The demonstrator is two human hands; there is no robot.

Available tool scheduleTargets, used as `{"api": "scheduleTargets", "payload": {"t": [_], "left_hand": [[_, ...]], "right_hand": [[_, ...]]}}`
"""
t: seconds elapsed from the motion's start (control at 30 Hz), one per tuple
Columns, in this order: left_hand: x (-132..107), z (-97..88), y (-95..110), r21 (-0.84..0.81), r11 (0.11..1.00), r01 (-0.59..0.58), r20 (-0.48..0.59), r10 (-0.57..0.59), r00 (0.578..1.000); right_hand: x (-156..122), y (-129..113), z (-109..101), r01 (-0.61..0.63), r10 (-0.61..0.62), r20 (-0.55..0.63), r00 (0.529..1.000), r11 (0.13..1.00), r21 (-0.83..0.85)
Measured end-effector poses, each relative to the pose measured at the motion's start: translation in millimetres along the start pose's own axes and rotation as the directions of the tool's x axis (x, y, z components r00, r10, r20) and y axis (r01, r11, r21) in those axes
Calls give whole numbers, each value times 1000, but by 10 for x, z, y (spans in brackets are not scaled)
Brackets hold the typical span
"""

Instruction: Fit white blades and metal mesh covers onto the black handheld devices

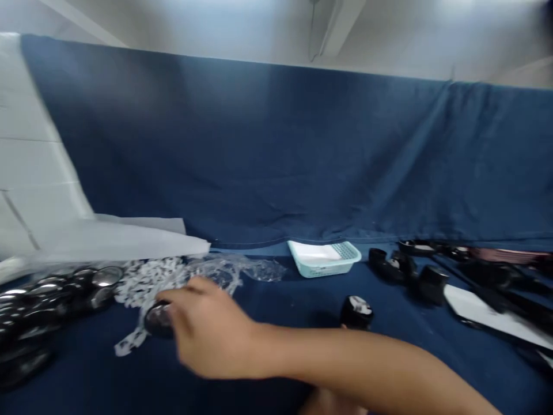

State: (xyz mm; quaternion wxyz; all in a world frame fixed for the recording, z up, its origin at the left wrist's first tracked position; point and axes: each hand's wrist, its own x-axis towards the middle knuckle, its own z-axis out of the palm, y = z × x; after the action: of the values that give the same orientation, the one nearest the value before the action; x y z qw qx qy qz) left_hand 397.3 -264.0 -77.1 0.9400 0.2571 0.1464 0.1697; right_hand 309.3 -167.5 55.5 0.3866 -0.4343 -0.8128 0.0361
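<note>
Head view, only one. Right hand (216,331) reaches across toward the tabletop's left part, fingers pinched narrow around a dark round part (158,320) with a glossy face; motion blur on the hand. That part sits just in front of the white pieces, between the left edge and the middle of the tabletop. Right forearm runs in from the near right corner.

Left hand (332,403) mostly hidden under that forearm, at the near edge, around the middle. A fingertip shows just beside a black cylindrical part (356,312) with a pale top; looks like the left hand has it, but the forearm blocks the grip, so cannot tell how closed.

Tabletop (276,351) covered in dark blue cloth. Left edge: heap of shiny black round parts (47,305). Beside it, toward the far edge: pile of small white pieces (147,279), with clear plastic film (254,268) next to it and a white sheet (142,239) behind.

Far edge, just right of middle: pale green basket (326,269), something white inside. Toward the right edge: assorted black parts (432,282), plus a white flat panel (496,317). Blue curtain (276,150) hangs behind the far edge.
</note>
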Motion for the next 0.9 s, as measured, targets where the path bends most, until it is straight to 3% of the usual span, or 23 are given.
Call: {"api": "scheduleTargets", "payload": {"t": [0.07, 0.1, 0.17, 0.23, 0.33, 0.43, 0.53, 0.67, 0.8, 0.9], "left_hand": [[84, -1, -9, -21, 998, 62, -27, -63, 998], [114, -10, -9, -34, 995, 91, -47, -92, 995], [149, -24, -5, -61, 990, 129, -85, -133, 987], [151, -19, 1, -91, 985, 144, -110, -154, 982], [133, 16, 11, -120, 981, 150, -127, -165, 978], [131, 44, 19, -129, 980, 150, -142, -168, 975], [146, 45, 24, -129, 980, 152, -156, -171, 973], [158, 27, 36, -127, 976, 177, -143, -194, 970], [169, 5, 42, -143, 965, 220, -94, -235, 968], [177, -17, 25, -155, 966, 208, -78, -222, 972]], "right_hand": [[-385, 154, -679, -214, 240, -75, 968, 944, 252], [-598, 266, -998, -333, 390, -62, 919, 849, 411], [-1053, 541, -1544, -493, 683, 12, 730, 514, 703], [-1519, 845, -1927, -494, 787, -42, 615, 426, 758], [-2127, 1225, -2172, -551, 884, -12, 468, 302, 778], [-2491, 1411, -2133, -616, 914, 48, 402, 232, 753], [-2577, 1412, -2025, -658, 905, 49, 423, 270, 703], [-2428, 1274, -2037, -694, 847, 13, 531, 426, 581], [-2261, 1135, -2095, -706, 726, -174, 665, 688, 170], [-2198, 1076, -2019, -643, 618, -195, 761, 760, -99]]}}
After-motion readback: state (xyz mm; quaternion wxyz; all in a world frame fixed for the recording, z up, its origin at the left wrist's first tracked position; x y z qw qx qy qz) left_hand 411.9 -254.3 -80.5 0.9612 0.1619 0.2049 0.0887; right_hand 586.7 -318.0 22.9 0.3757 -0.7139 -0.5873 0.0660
